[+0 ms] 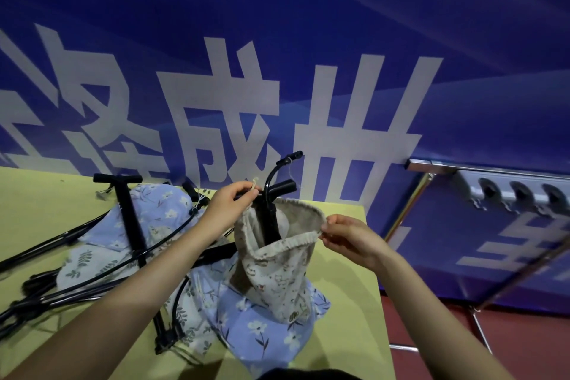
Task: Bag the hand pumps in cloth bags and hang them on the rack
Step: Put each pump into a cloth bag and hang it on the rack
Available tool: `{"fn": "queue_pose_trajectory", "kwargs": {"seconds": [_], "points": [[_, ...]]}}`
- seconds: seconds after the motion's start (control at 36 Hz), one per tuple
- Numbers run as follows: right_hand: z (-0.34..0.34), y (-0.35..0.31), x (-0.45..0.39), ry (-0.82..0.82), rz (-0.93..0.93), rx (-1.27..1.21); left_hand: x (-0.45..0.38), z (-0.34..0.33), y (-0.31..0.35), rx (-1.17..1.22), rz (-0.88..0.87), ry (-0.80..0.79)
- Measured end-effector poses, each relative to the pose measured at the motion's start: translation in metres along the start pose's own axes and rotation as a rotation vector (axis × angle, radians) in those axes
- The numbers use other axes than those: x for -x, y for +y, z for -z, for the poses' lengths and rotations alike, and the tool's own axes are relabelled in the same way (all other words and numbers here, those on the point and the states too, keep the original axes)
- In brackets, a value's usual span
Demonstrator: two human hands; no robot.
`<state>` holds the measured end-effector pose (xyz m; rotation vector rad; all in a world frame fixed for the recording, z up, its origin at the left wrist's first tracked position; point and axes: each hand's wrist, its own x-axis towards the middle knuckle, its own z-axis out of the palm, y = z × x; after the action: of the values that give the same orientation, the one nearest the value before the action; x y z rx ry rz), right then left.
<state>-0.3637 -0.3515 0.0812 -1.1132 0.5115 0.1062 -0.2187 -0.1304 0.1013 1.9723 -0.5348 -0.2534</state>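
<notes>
While spare pumps lie on the yellow table at far left, partly on blue floral bags, we hold up a beige bag at centre. Our left hand pinches its drawstring beside the handle of a black pump, which stands upright inside the open bag, handle and hose sticking out. Our right hand pinches the bag's rim. Further right, a metal rack with hooks stands before the blue banner.

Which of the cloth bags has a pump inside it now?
The beige bag held upright between both hands; the blue flowered bags lie flat on the table.
</notes>
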Motion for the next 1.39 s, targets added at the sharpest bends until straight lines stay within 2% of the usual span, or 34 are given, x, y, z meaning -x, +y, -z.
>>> {"fn": "queue_pose_trajectory", "kwargs": {"seconds": [0.11,0.25,0.36,0.53,0.67,0.81,0.94,1.0,1.14,1.25,1.39], "points": [[-0.002,0.009,-0.004,0.119,0.014,0.081,0.003,-0.001,0.001,0.005,-0.016,0.001],[-0.005,0.026,-0.008,0.233,-0.02,0.379,0.004,-0.004,0.001,0.017,-0.035,0.006],[-0.012,0.035,-0.006,0.281,-0.016,0.346,0.007,-0.005,0.002,0.018,-0.034,0.012],[-0.02,0.009,0.003,0.41,0.201,0.335,0.011,-0.002,0.001,0.056,-0.025,-0.006],[-0.021,-0.017,0.004,0.424,0.21,0.114,0.014,0.002,-0.005,0.061,0.005,0.008],[-0.028,-0.016,0.008,0.45,0.371,0.213,0.022,0.006,-0.004,0.02,-0.027,-0.011],[-0.051,-0.026,0.013,0.259,0.443,0.095,0.029,0.005,0.009,0.003,-0.128,-0.079],[-0.06,-0.03,0.014,0.233,0.475,0.098,0.032,0.004,0.017,-0.017,-0.173,-0.125],[-0.064,-0.028,0.013,0.371,0.529,0.48,0.043,-0.002,0.022,0.017,-0.189,-0.098],[-0.063,-0.021,0.019,0.304,0.527,0.623,0.049,-0.004,0.017,0.066,-0.181,-0.046],[-0.07,-0.02,0.027,0.313,0.676,1.259,0.051,-0.012,0.02,0.108,-0.152,-0.056]]}}
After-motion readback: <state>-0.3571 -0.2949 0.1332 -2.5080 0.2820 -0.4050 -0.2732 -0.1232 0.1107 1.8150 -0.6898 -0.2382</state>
